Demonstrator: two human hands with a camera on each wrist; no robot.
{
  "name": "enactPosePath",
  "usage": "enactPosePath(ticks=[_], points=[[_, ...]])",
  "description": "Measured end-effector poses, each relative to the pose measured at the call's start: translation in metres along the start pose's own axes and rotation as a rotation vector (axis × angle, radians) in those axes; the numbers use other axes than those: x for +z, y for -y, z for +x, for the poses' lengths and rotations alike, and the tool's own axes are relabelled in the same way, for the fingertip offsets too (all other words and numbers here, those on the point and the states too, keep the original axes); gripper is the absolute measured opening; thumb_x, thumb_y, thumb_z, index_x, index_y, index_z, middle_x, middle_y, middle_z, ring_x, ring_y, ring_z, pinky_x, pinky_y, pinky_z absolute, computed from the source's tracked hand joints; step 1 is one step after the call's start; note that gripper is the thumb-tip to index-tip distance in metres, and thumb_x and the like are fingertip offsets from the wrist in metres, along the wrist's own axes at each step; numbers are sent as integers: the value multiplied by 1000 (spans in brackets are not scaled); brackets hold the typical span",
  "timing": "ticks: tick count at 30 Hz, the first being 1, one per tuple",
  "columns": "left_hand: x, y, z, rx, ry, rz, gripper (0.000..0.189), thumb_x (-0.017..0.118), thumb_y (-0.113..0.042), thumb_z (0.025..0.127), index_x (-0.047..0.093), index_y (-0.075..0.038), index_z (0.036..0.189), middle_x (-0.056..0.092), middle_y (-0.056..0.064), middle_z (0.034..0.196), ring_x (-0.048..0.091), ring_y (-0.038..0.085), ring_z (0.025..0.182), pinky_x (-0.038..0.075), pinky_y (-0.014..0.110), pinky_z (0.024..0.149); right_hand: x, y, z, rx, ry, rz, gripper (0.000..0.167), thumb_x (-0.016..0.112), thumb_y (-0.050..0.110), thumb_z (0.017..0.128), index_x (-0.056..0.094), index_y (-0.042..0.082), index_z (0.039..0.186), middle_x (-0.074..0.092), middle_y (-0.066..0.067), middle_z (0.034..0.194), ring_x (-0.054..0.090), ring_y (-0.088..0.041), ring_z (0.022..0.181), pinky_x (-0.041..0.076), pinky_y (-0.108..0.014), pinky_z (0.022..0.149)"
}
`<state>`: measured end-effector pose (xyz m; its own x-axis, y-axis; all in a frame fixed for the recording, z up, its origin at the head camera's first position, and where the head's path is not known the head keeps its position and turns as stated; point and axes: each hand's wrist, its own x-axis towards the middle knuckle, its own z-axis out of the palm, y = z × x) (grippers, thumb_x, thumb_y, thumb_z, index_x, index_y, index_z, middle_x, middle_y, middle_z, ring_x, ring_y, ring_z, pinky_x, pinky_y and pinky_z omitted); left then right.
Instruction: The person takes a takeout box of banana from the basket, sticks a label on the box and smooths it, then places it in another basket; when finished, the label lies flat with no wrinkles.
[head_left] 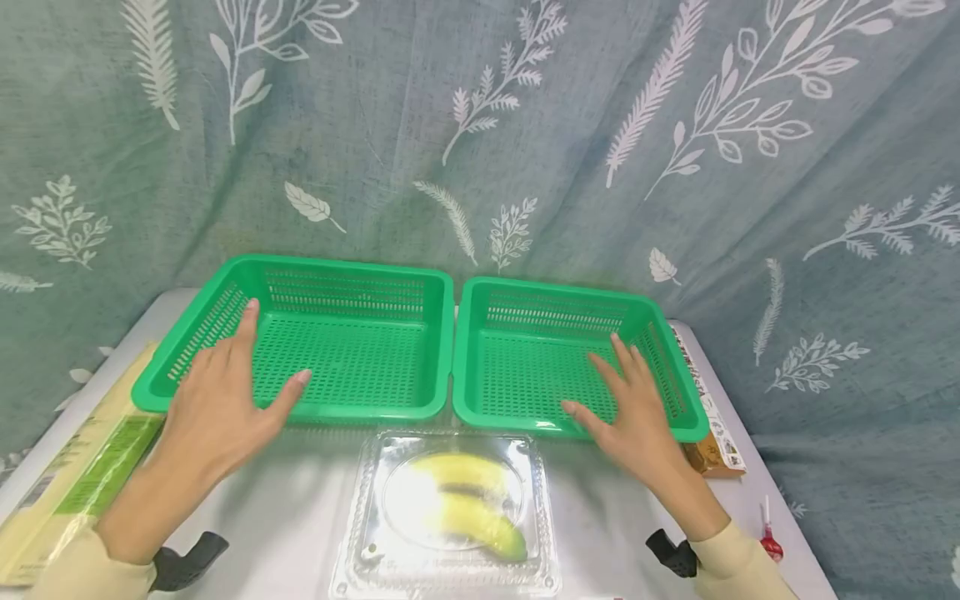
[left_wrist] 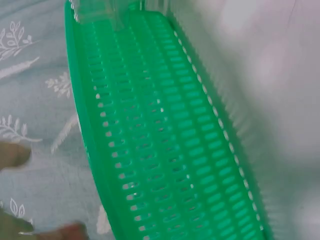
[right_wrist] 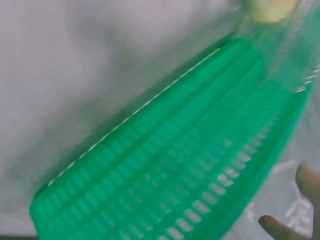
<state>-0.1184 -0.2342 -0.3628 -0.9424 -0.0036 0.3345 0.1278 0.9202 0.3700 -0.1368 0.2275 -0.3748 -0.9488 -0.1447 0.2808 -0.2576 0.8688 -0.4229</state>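
Two green plastic baskets stand side by side at the back of the table in the head view. My left hand (head_left: 217, 404) is over the front left part of the left basket (head_left: 442, 358), fingers spread and nothing held. Over the front right part of the right basket (head_left: 462, 375), my right hand (head_left: 637, 417) is likewise spread and holds nothing. Between my forearms lies a clear plastic clamshell box (head_left: 348, 533) with yellow bananas (head_left: 480, 512) inside, their ends greenish. Each wrist view shows a slotted basket wall, with blurred fingertips (left_wrist: 12, 155) (right_wrist: 277, 230) beyond its rim.
A yellow and green package (head_left: 97, 467) lies at the left table edge. Along the right edge are a white and brown box (head_left: 716, 454), partly behind the basket, and a red lollipop (head_left: 770, 542). A patterned grey-green curtain (head_left: 375, 125) hangs behind the table.
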Motion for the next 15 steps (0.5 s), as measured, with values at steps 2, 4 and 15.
enactPosePath(ticks=[2,4,15], points=[[-1,-3,-4,28,-68,-62,83,62,-39,97,16,-16,162,67,27,117,62,48,101,50,58,75,-7,4,-5,-53,-77,87,55,75,34,90,60,10,137,39,-11,161,33,-41,148,34,-70,111],[0,-4,-10,69,-126,-112,66,64,-26,96,37,-12,155,72,14,91,67,26,75,49,40,57,-15,9,-12,-73,-108,159,35,75,25,91,69,12,124,60,-7,143,53,-32,133,46,-58,104],[20,-1,-31,359,-309,-325,26,63,12,78,74,-9,90,37,-16,54,20,-14,50,21,8,41,-40,10,-59,-146,343,304,8,67,29,97,75,29,97,74,16,92,65,4,82,57,-23,73]])
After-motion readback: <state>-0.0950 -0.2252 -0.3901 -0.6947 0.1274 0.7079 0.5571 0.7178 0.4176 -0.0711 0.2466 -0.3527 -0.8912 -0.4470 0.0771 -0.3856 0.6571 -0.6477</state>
